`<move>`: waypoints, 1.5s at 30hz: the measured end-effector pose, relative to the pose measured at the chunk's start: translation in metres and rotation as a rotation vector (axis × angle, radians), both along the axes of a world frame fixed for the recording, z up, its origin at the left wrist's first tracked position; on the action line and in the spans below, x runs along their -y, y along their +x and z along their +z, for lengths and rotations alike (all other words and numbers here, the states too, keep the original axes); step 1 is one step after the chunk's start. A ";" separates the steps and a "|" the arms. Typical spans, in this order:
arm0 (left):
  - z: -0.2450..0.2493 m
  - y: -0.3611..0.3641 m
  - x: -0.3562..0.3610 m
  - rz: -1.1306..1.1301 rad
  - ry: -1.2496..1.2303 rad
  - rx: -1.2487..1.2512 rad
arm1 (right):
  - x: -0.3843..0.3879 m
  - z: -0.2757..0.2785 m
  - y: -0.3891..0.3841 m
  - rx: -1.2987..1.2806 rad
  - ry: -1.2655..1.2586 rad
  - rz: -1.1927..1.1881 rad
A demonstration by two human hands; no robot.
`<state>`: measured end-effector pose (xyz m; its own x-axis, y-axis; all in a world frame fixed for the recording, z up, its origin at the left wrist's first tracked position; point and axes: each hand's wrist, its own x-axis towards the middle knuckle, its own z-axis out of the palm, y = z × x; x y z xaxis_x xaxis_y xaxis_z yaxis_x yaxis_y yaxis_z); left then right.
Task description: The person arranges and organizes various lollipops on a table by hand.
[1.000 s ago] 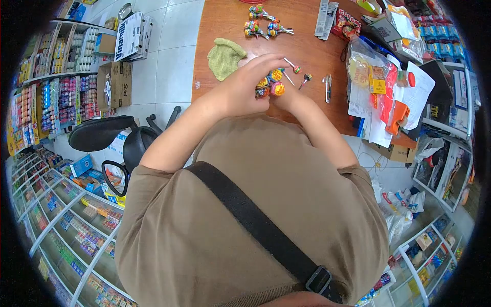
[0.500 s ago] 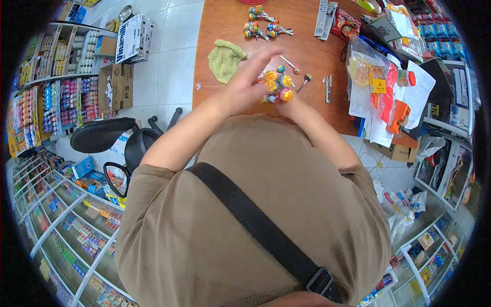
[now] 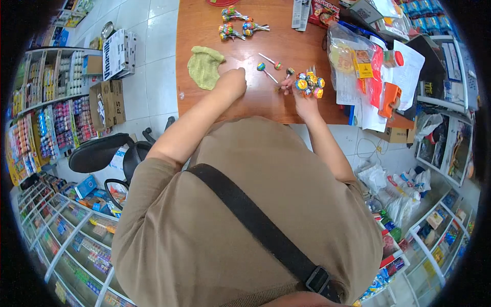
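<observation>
My right hand (image 3: 304, 102) is closed round a bunch of wrapped lollipops (image 3: 310, 84), their colourful heads hiding part of it. At its fingertips lies a dark-headed lollipop (image 3: 290, 71). My left hand (image 3: 233, 82) is closed at the green cloth's right side; what its fingers hold, if anything, is hidden. Between the hands lie a blue-green lollipop (image 3: 261, 67) and a red-green lollipop (image 3: 277, 65). Three lollipop bunches (image 3: 231, 14) rest farther back on the wooden table (image 3: 204, 107).
The green cloth (image 3: 203, 68) lies at the table's left. On the right are a plastic bag (image 3: 340, 57), papers, an orange object (image 3: 391, 99) and a red packet (image 3: 323, 12). A black chair (image 3: 97, 152) stands at the left.
My hands have moved apart: the right went right with the bunch, the left moved left and closed. The blue-green lollipop now shows fully on the table. The view has shifted.
</observation>
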<state>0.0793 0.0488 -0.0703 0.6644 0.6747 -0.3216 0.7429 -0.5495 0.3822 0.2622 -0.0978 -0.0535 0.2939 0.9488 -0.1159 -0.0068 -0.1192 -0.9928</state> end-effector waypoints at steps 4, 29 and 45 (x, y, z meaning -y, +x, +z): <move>0.020 -0.006 0.000 0.106 -0.075 0.188 | -0.003 -0.002 0.001 0.097 0.084 0.044; 0.144 -0.002 0.013 -0.063 -0.270 0.504 | -0.025 0.041 -0.024 0.903 0.183 0.221; 0.118 0.004 0.021 0.007 -0.577 0.647 | -0.026 0.031 -0.030 0.767 0.164 0.254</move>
<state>0.0830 0.0277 0.0476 0.8316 0.5271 -0.1746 0.2854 -0.1361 0.9487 0.2324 -0.0717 -0.0224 0.0093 0.9844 0.1760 0.6880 0.1214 -0.7155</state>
